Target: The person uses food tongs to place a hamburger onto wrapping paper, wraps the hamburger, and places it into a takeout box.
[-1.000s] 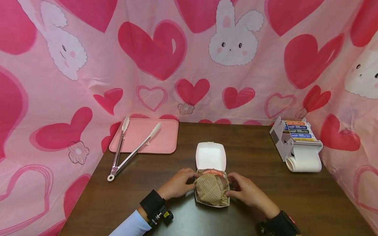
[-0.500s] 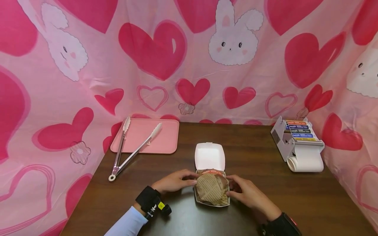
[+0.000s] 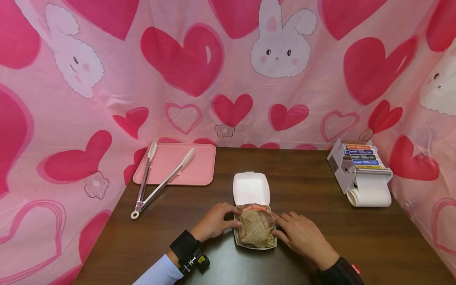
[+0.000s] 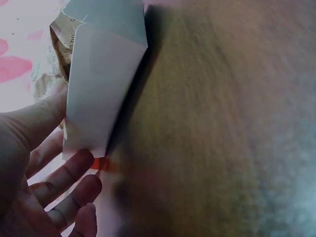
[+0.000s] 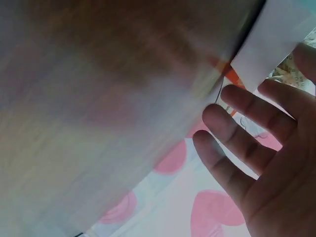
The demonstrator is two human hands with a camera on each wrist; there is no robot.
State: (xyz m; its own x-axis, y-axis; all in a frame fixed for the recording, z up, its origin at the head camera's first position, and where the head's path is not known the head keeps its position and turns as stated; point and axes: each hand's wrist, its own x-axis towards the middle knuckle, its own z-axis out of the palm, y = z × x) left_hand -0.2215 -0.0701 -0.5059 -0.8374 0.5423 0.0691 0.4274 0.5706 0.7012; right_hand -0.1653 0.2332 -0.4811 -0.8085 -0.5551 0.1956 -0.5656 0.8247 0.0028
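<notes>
In the head view, a burger wrapped in brown printed paper (image 3: 255, 231) sits in the lower half of a white clamshell box, whose lid (image 3: 251, 189) stands open behind. My left hand (image 3: 215, 222) touches the wrapper's left side with thumb and index finger. From the right, my right hand (image 3: 303, 237) reaches index finger and thumb to the wrapper's edge. The left wrist view has the box wall (image 4: 98, 89) beside my thumb, the other fingers loosely spread below it. Extended fingers lie by the box wall (image 5: 261, 47) in the right wrist view.
A pink tray (image 3: 192, 176) lies at the back left, with spread metal tongs (image 3: 162, 186) partly across it. At the back right stands a label dispenser (image 3: 360, 166) with a white paper roll. Pink patterned cloth (image 3: 228, 71) surrounds the brown table (image 3: 285, 170).
My left hand drew slightly back, then returned with its fingers over the wrapper's left edge. My right fingers straightened and turned more palm-down. The lid shifted slightly left in the view.
</notes>
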